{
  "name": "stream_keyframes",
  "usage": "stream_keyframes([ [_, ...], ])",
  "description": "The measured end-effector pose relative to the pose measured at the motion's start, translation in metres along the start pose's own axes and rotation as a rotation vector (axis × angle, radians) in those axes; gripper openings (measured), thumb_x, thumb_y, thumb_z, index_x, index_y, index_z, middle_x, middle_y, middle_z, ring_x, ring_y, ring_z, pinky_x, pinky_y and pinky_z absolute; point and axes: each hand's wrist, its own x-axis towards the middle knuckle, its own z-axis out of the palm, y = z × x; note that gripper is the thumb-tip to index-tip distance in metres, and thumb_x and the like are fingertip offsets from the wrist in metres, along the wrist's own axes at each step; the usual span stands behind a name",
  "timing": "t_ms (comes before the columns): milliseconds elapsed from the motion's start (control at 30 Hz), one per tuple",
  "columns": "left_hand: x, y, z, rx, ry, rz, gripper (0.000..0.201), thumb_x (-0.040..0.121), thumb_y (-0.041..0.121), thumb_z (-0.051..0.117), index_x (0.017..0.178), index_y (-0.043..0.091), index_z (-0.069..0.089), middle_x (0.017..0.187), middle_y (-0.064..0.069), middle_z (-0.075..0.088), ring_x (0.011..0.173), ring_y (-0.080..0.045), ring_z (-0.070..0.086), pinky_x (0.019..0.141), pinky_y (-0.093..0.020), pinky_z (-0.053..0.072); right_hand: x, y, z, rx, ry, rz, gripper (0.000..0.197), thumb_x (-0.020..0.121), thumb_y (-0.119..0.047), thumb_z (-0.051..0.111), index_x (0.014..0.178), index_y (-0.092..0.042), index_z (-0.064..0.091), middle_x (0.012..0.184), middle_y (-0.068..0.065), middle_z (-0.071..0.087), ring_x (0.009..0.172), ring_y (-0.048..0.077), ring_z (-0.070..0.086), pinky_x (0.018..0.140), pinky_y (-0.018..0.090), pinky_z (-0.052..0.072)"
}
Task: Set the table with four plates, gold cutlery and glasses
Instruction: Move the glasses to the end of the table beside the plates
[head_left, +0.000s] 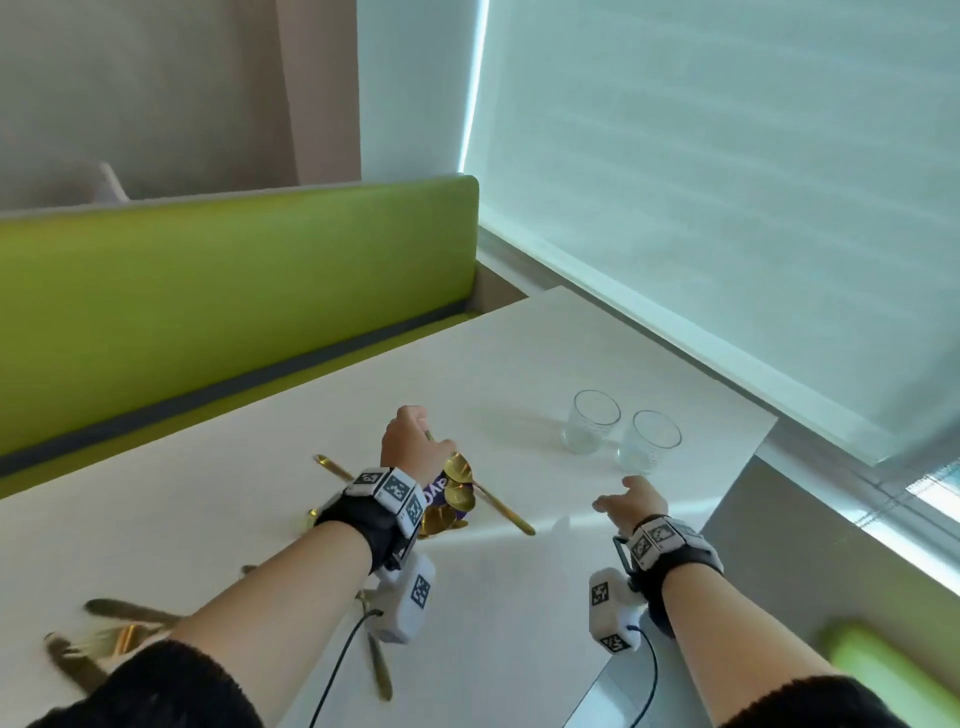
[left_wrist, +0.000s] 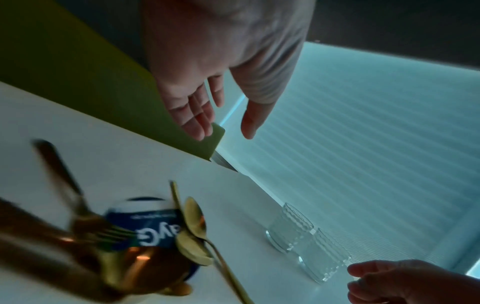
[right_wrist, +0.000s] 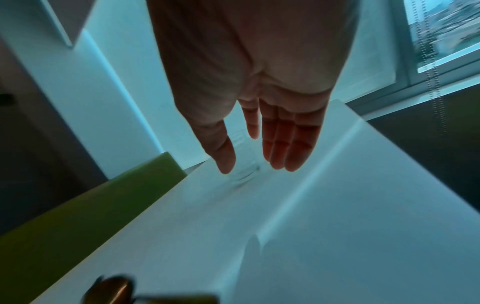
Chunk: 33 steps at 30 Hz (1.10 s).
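Observation:
Two clear ribbed glasses (head_left: 592, 423) (head_left: 649, 441) stand side by side near the table's right edge; the left wrist view shows them too (left_wrist: 291, 228). A blue cup (head_left: 439, 493) (left_wrist: 148, 226) holds several gold spoons (head_left: 460, 488) and forks. My left hand (head_left: 415, 426) (left_wrist: 223, 131) hovers just above the cup, fingers loose and holding nothing. My right hand (head_left: 615, 491) (right_wrist: 253, 167) is spread open a short way in front of the nearer glass, not touching it. No plates are in view.
Loose gold cutlery lies on the white table (head_left: 519, 364): a handle (head_left: 332, 467) left of the cup, another (head_left: 504, 506) to its right, knives (head_left: 130, 613) and a fork (head_left: 379, 670) at the near left. A green bench (head_left: 234, 286) runs behind; a window blind (head_left: 727, 208) is on the right.

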Motion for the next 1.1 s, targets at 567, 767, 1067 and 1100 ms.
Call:
stream_keyframes([
  [567, 0.095, 0.052, 0.221, 0.05, -0.426, -0.006, 0.101, 0.067, 0.024, 0.083, 0.148, 0.014, 0.022, 0.15, -0.005, 0.036, 0.138, -0.021, 0.036, 0.11, -0.026, 0.03, 0.137, 0.053, -0.039, 0.257, 0.086, 0.138, 0.088, 0.073, -0.018, 0.079, 0.145, -0.014, 0.028, 0.141, 0.011, 0.047, 0.125, 0.028, 0.05, 0.102, 0.033, 0.04],
  [767, 0.104, 0.054, 0.25, -0.031, -0.421, -0.019, 0.116, 0.062, 0.021, 0.087, 0.151, 0.02, 0.012, 0.153, -0.004, 0.034, 0.14, -0.019, 0.034, 0.112, -0.024, 0.029, 0.155, 0.043, -0.022, 0.274, 0.125, 0.046, 0.087, 0.064, -0.025, 0.085, 0.135, -0.018, 0.036, 0.124, 0.005, 0.056, 0.111, 0.027, 0.058, 0.091, 0.03, 0.046],
  [1067, 0.102, 0.05, 0.242, 0.015, -0.392, 0.048, 0.086, 0.061, 0.018, 0.086, 0.135, 0.015, 0.044, 0.136, -0.001, 0.054, 0.125, -0.013, 0.051, 0.099, -0.013, 0.032, 0.161, 0.038, -0.014, 0.325, 0.259, 0.045, 0.076, 0.063, -0.029, 0.085, 0.125, -0.018, 0.043, 0.12, 0.01, 0.06, 0.11, 0.029, 0.058, 0.094, 0.033, 0.046],
  [1100, 0.101, 0.047, 0.237, 0.013, -0.39, 0.046, 0.085, 0.061, 0.018, 0.087, 0.134, 0.015, 0.044, 0.135, -0.001, 0.054, 0.124, -0.012, 0.051, 0.098, -0.011, 0.032, 0.158, 0.037, -0.012, 0.328, 0.264, 0.046, 0.075, 0.064, -0.028, 0.085, 0.125, -0.018, 0.043, 0.121, 0.011, 0.06, 0.111, 0.03, 0.058, 0.094, 0.033, 0.047],
])
